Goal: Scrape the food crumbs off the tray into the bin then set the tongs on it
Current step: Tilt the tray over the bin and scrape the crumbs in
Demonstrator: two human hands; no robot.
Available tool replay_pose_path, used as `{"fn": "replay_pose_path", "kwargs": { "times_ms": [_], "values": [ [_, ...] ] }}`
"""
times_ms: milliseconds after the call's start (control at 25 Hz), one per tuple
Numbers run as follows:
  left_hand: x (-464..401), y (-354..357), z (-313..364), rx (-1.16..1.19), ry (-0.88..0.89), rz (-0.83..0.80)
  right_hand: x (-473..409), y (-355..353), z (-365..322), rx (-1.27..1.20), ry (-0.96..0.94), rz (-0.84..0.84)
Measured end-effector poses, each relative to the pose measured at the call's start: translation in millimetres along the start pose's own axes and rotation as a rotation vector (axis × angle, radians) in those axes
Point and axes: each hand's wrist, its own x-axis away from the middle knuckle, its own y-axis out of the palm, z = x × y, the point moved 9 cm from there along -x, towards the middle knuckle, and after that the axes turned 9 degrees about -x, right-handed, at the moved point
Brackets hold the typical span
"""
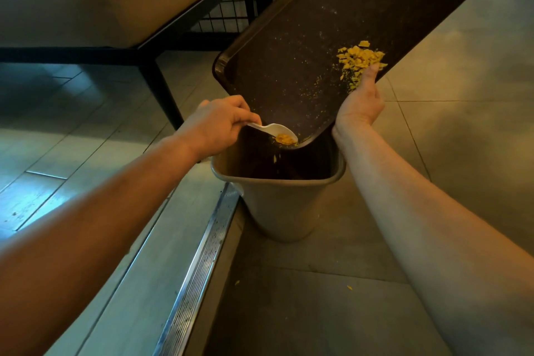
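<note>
Bin (284,211) under tilted tray (332,23) | crumbs (359,61) on tray, spoon (274,130)

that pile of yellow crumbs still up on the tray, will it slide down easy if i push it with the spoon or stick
Probably slides fairly easily: the yellow crumbs look like dry, loose broken flakes, and the tray is already tilted steeply over the bin. They are likely brittle and light, so a push from the white spoon may scatter some; a few flecks already lie on the floor.
</note>
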Motion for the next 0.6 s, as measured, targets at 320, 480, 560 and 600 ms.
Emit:
{"fn": "replay_pose_path", "kwargs": {
  "times_ms": [320, 480, 560, 600],
  "values": [
    [0, -29, -8, -0.202, -0.036, 0.162, 2, -1, -1, 0.005, -0.006, -0.006],
    [-7, -14, 1, -0.226, -0.010, 0.042, 2, 0, -2, 0.008, -0.007, -0.004],
    [-6, -9, 4, -0.174, -0.013, -0.009, 2, 0, -2, 0.003, -0.011, -0.004],
    [-5, -9, 4, -0.154, -0.012, -0.030, 2, -1, -2, 0.006, -0.014, -0.004]
  ]
}}
